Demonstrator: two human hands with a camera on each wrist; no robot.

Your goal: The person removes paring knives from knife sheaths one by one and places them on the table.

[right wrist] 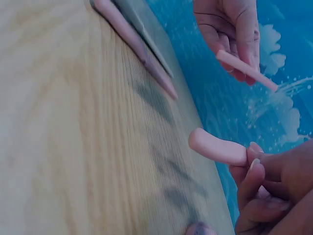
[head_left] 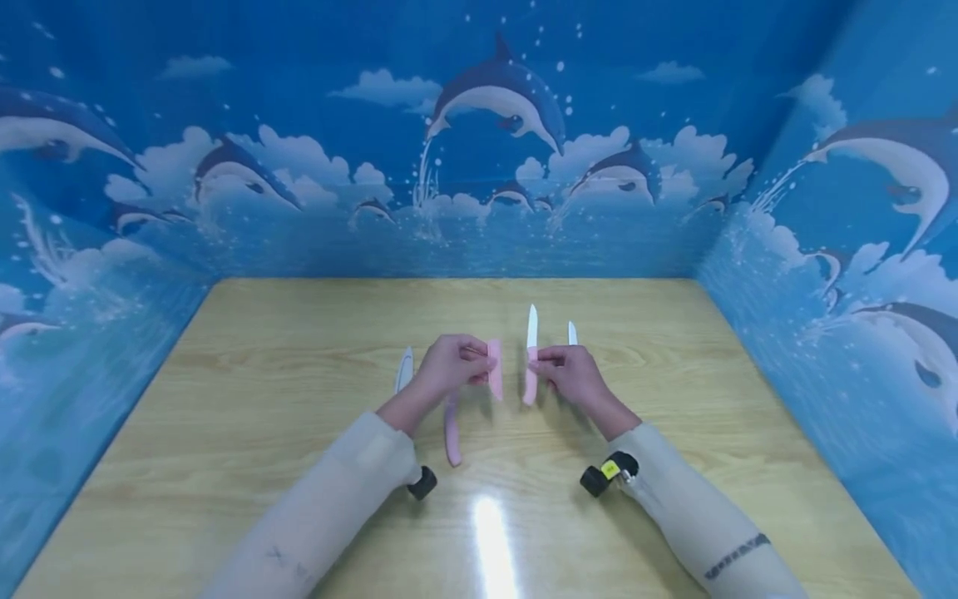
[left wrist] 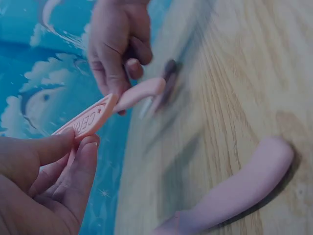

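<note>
My left hand (head_left: 456, 362) pinches a flat pink blade sheath (head_left: 495, 370) between thumb and fingers; raised lettering shows on it in the left wrist view. Opposite, my right hand (head_left: 572, 374) grips a small knife by its pink handle (right wrist: 220, 148), with the white blade (head_left: 532, 326) pointing away from me. A gap parts sheath and knife in the head view, both held above the table. Under my left wrist lies a pale pink curved handle (head_left: 452, 433). Beside that wrist shows a pointed, blade-like grey piece (head_left: 405, 370); my arm hides whether they join.
Behind my right hand another white blade tip (head_left: 572, 333) sticks out, the rest hidden. The wooden table (head_left: 299, 333) ends at blue dolphin-print walls (head_left: 479, 241) at the back and sides. Light glares on the tabletop near the front.
</note>
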